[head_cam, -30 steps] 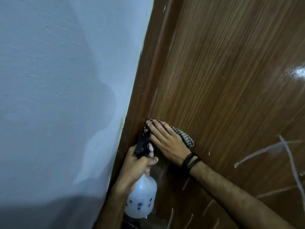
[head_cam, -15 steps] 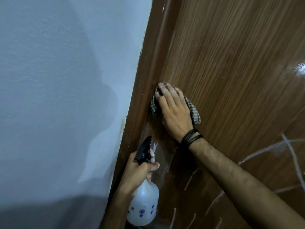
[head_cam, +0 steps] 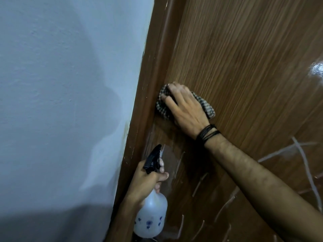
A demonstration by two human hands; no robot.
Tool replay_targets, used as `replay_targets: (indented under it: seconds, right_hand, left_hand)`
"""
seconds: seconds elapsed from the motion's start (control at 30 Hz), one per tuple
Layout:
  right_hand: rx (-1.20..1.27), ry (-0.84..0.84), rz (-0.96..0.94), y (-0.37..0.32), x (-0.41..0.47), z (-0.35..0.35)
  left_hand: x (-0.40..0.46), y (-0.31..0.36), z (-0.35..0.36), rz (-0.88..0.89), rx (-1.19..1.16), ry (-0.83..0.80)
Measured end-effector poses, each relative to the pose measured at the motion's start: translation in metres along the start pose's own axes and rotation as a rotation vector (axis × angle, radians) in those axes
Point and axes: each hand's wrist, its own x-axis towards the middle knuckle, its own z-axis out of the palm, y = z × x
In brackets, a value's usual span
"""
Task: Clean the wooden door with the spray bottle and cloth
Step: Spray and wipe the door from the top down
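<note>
Right hand (head_cam: 185, 109) lies flat on the cloth (head_cam: 206, 106), fingers nearly straight, pressing it against the door (head_cam: 244, 67) close to the frame (head_cam: 153, 84). Checked cloth shows at 9 and 3 o'clock of the hand. Left hand (head_cam: 145, 180), at 7 o'clock from the cloth, grips the bottle (head_cam: 151, 219) by its neck, fingers curled round it below the black trigger head (head_cam: 153, 158). Bottle translucent white with blue marks; contents cannot be told. Pale streaks (head_cam: 300, 163) on the door at 4 o'clock. Wall (head_cam: 61, 102) at 9 o'clock.
</note>
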Motion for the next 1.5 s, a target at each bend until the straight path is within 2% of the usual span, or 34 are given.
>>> replay_targets:
  seconds: [0.13,0.23,0.3,0.47,0.53,0.63,0.77,0.83,0.93,1.1,1.17,1.27,1.4,1.5]
  right_hand:
    - [-0.004,0.131,0.158,0.015,0.027,-0.005]
    - [0.063,0.177,0.197,0.005,0.025,0.001]
    - [0.069,0.122,0.135,-0.007,0.007,0.009]
    - [0.113,-0.083,-0.256,-0.043,-0.060,0.027]
    - [0.144,-0.118,-0.288,-0.046,-0.066,0.029]
    - [0.069,-0.060,-0.184,-0.029,-0.044,0.019]
    - [-0.001,0.155,0.191,0.015,0.025,-0.006]
    - [0.002,0.252,0.274,0.026,0.050,-0.012]
    - [0.008,0.243,0.254,0.017,0.043,-0.006]
    - [0.063,-0.001,-0.051,-0.030,-0.038,0.015]
    - [0.091,-0.069,-0.095,-0.042,-0.067,0.018]
    - [0.056,-0.051,0.038,-0.037,-0.091,0.011]
    - [0.036,0.112,0.276,-0.012,-0.089,-0.005]
    - [0.043,0.154,0.311,-0.010,-0.093,-0.010]
  left_hand:
    - [0.002,-0.005,0.003,-0.014,0.013,0.007]
    - [0.005,-0.009,0.002,-0.036,0.015,0.037]
    - [0.006,-0.014,0.002,-0.053,0.027,0.046]
    - [0.000,-0.022,0.005,-0.078,0.052,0.038]
    - [-0.001,-0.021,0.005,-0.080,0.039,0.039]
    - [-0.002,-0.018,0.004,-0.073,0.027,0.028]
    - [0.002,-0.013,0.003,-0.058,0.037,0.053]
    - [0.002,-0.012,0.002,-0.046,0.040,0.064]
    - [-0.001,-0.012,-0.003,-0.028,0.061,0.072]
    - [-0.011,-0.022,-0.006,-0.042,0.089,0.089]
    - [-0.013,-0.025,-0.006,-0.057,0.081,0.102]
    - [-0.014,-0.029,-0.007,-0.065,0.066,0.114]
    - [-0.011,-0.036,-0.005,-0.098,0.064,0.128]
    - [-0.008,-0.040,0.002,-0.115,0.066,0.118]
